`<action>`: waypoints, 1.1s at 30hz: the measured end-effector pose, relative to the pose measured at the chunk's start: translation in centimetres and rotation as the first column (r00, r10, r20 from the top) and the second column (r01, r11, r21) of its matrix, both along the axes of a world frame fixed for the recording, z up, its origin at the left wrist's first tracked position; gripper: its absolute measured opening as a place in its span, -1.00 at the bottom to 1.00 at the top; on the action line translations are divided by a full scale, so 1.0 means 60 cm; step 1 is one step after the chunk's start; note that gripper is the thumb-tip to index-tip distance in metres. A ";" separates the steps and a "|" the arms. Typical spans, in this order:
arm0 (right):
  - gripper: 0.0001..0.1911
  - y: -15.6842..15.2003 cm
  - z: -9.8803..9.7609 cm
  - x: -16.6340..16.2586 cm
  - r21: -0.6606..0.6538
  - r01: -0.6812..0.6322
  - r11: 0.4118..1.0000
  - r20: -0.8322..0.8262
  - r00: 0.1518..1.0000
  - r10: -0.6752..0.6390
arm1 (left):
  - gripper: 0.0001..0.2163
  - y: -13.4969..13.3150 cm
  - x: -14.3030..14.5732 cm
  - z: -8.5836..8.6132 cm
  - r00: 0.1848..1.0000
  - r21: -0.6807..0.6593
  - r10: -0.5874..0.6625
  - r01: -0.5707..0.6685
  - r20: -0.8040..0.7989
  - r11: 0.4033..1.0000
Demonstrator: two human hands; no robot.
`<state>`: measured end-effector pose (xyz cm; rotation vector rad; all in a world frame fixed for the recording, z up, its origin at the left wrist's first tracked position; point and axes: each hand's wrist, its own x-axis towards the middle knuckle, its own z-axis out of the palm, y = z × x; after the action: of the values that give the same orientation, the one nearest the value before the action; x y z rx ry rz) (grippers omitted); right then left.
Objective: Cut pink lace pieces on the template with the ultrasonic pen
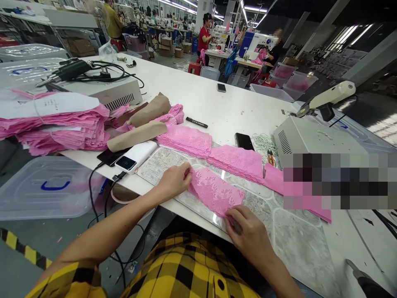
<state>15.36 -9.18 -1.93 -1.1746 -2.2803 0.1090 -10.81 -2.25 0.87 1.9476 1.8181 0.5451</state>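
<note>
A pink lace fabric piece [215, 190] is stretched between my two hands, low over the grey marbled board [297, 244]. My left hand [175, 180] pinches its upper left corner, and my right hand [248, 227] grips the lower right end near the table's front edge. Just beyond it lie two layered stacks of the same lace, a left stack [186, 138] and a right stack [237, 161]. To their right a plain pink strip [273, 178] runs under a blurred patch of the picture.
Bundled pink pieces [68, 132] fill the table's left side beside a white power bank [136, 155] with cables. A black marker [197, 122], a phone [244, 141] and tangled white string [264, 145] lie behind the stacks. At right stands a grey box [313, 138].
</note>
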 end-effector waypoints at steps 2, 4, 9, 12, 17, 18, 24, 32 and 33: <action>-0.90 0.004 0.000 0.003 -0.001 -0.007 1.000 -0.029 1.000 0.007 | -0.94 0.001 0.001 0.004 1.000 -0.007 0.006 -0.006 -0.007 1.000; -0.88 0.009 0.006 0.009 -0.044 -0.033 0.998 -0.074 0.997 0.030 | -0.93 0.001 0.000 0.006 1.000 -0.012 0.014 -0.014 -0.004 1.000; -0.87 0.022 0.026 0.024 -0.208 -0.090 0.974 -0.128 0.990 0.065 | -0.90 -0.002 -0.002 0.008 0.999 -0.017 0.025 -0.025 0.027 1.000; -0.89 0.028 0.031 0.022 -0.126 -0.071 0.989 -0.115 0.992 0.056 | -0.90 -0.004 -0.003 0.007 0.999 -0.016 0.026 -0.026 0.043 1.000; -0.89 0.037 0.016 0.000 0.150 -0.063 0.987 -0.036 0.997 0.069 | -0.89 -0.005 -0.008 0.001 0.997 0.000 0.046 -0.046 0.057 0.999; -0.90 0.038 0.011 -0.005 0.171 -0.061 0.983 -0.018 0.998 0.065 | -0.89 -0.005 -0.009 -0.001 0.997 0.005 0.050 -0.050 0.058 0.999; -0.87 0.018 -0.007 -0.010 0.119 -0.043 0.992 0.074 0.997 0.034 | -0.90 -0.008 -0.013 -0.005 0.997 0.020 0.057 -0.058 0.054 0.998; -0.84 -0.008 -0.010 0.022 0.030 0.000 1.000 0.041 0.999 -0.002 | -0.90 -0.012 -0.016 -0.004 0.999 0.016 0.030 -0.030 0.015 0.999; -0.86 -0.009 -0.010 0.025 0.031 -0.001 1.000 0.036 0.999 0.000 | -0.90 -0.013 -0.017 -0.004 1.000 0.018 0.026 -0.026 0.007 1.000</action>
<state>16.83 -9.70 -2.52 -1.1692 -2.3050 0.0529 -11.85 -3.02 0.65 1.9337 1.8426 0.5773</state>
